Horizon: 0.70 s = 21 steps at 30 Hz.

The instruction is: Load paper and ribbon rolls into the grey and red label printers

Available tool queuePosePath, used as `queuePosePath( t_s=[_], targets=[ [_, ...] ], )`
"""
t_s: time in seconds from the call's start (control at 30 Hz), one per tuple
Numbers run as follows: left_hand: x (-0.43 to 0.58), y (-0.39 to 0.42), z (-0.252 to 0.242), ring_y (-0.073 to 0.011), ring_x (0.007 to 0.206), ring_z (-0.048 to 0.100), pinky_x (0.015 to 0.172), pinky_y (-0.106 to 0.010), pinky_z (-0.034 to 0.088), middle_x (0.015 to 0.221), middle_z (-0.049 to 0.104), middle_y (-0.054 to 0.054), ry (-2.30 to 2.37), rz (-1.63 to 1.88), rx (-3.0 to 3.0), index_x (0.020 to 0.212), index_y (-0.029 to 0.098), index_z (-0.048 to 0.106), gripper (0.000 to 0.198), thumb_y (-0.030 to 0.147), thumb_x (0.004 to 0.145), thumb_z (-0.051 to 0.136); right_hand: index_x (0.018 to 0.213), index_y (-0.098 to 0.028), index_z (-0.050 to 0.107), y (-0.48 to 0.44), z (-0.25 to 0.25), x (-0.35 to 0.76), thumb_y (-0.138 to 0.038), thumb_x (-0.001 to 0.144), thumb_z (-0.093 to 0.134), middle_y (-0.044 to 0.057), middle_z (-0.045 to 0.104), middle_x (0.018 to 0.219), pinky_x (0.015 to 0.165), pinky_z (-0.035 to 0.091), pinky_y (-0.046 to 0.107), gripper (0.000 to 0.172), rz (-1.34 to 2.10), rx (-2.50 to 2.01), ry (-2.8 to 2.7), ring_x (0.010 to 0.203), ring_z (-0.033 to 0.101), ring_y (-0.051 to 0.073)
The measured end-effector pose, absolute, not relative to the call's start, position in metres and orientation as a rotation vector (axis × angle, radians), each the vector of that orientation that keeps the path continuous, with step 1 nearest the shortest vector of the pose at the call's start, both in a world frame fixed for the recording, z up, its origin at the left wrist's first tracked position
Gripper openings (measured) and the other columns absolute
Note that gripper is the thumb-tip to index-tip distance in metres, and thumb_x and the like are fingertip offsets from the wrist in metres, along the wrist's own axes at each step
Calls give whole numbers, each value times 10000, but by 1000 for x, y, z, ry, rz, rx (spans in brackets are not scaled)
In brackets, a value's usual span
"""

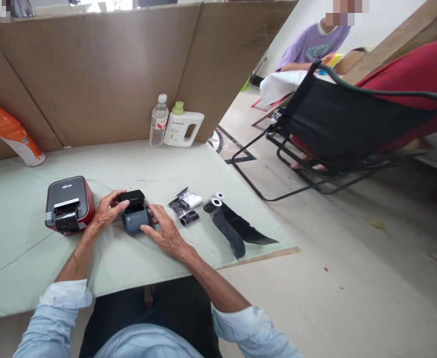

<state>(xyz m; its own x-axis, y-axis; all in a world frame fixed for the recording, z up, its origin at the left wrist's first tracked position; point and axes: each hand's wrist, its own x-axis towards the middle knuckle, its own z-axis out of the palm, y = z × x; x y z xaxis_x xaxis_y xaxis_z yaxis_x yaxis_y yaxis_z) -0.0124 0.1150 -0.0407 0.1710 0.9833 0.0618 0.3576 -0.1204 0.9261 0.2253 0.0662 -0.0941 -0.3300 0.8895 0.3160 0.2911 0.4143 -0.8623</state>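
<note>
A small dark grey printer (pixel 135 215) sits on the pale table (pixel 24 243) in front of me. My left hand (pixel 106 211) grips its left side, fingers curled over the black top lid. My right hand (pixel 165 229) rests against its right side with fingers pressed on the casing. A larger red and black printer (pixel 69 204) stands just left of my left hand. To the right lie small paper rolls (pixel 188 206) and two rolls trailing black strips (pixel 233 226).
A clear water bottle (pixel 159 121) and a white jug (pixel 183 128) stand at the back by the cardboard wall (pixel 102 69). An orange bottle (pixel 11 130) leans at far left. A black folding chair (pixel 337 129) and other people are on the right.
</note>
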Motion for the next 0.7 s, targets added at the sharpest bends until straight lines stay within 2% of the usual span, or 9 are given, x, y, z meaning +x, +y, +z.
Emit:
queuePosePath(
  t_s=[0.17,0.43,0.7],
  targets=[
    [-16,116,-46,-330,1166,714,1020,-446,574,1265,758,-140,1312,944,1611,1320,153,699,670,596,822,758,1561,-239,468,52,-98,231,-349,1003,668,176,579,1421,1061,590,517,604,727,-1004,-1852,1252,641,310],
    [-21,115,-53,-322,1241,665,1100,-479,521,1355,691,-127,1245,880,1792,1337,195,676,609,428,788,802,1504,-237,547,25,-87,250,-288,1032,636,165,649,1339,999,641,459,483,566,-1027,-1859,1248,669,292],
    [-23,117,-56,-322,1240,651,1095,-488,514,1339,674,-111,1237,845,1746,1349,207,651,613,433,796,787,1404,-237,651,11,-87,283,-275,1024,641,149,704,1261,971,653,464,382,393,-1173,-1753,1164,714,285]
  ],
)
